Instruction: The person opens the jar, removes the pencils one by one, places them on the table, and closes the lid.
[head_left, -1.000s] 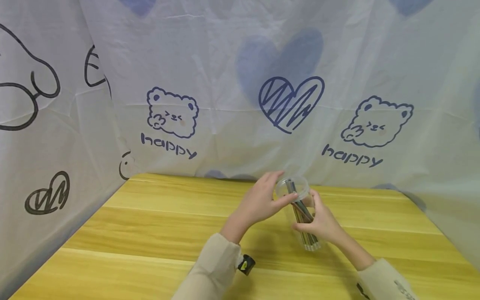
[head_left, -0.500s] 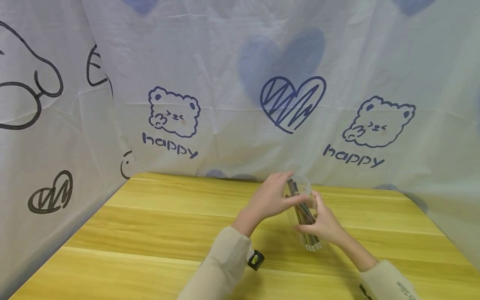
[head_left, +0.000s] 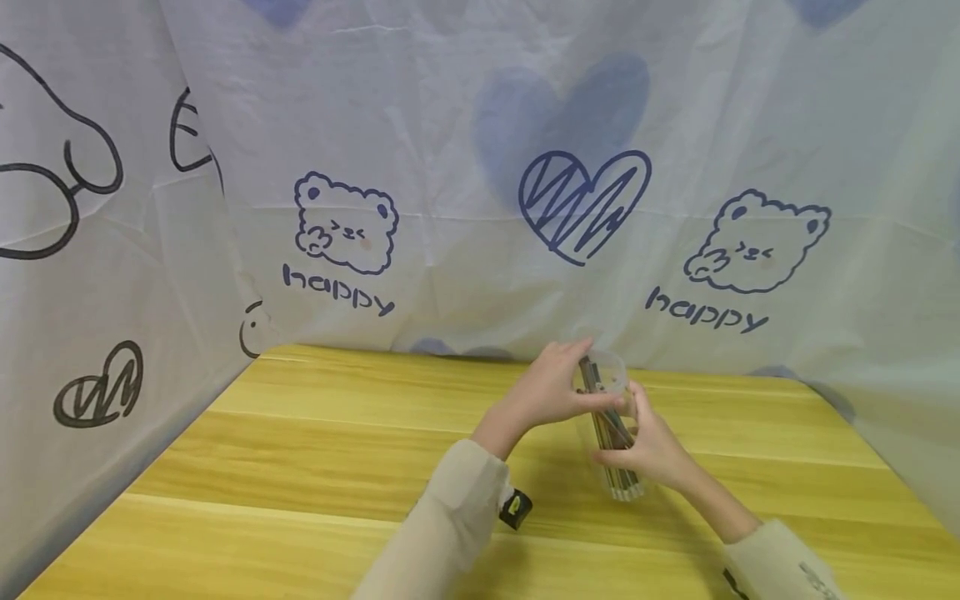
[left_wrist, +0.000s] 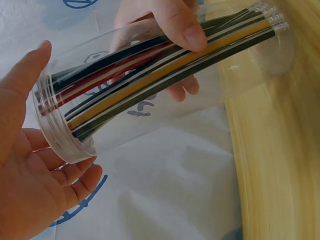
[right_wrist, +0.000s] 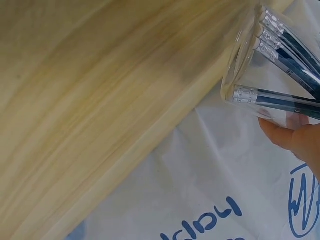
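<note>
A clear plastic jar (left_wrist: 212,92) leans over the table, with several striped pencils (left_wrist: 165,77) inside it. Dark, red and yellow barrels show through the wall, and their metal eraser ends (right_wrist: 246,94) lie at the jar's bottom. My right hand (head_left: 654,446) grips the jar around its middle, thumb across the near side. At the top, my left hand (head_left: 546,390) holds the clear round lid (left_wrist: 70,150), thumb on one side of the rim and curled fingers on the other. Whether the lid is loose on the jar I cannot tell.
The yellow wood-grain table (head_left: 300,450) spreads out below both hands. Behind it hangs a pale cloth (head_left: 450,250) with blue hearts and bear drawings, and another printed cloth (head_left: 150,292) lines the left side. A black strap piece (head_left: 515,508) shows at the left sleeve.
My left hand has moved slightly right and its thumb has come further across the lid. The right hand keeps its grip on the jar, which has barely shifted.
</note>
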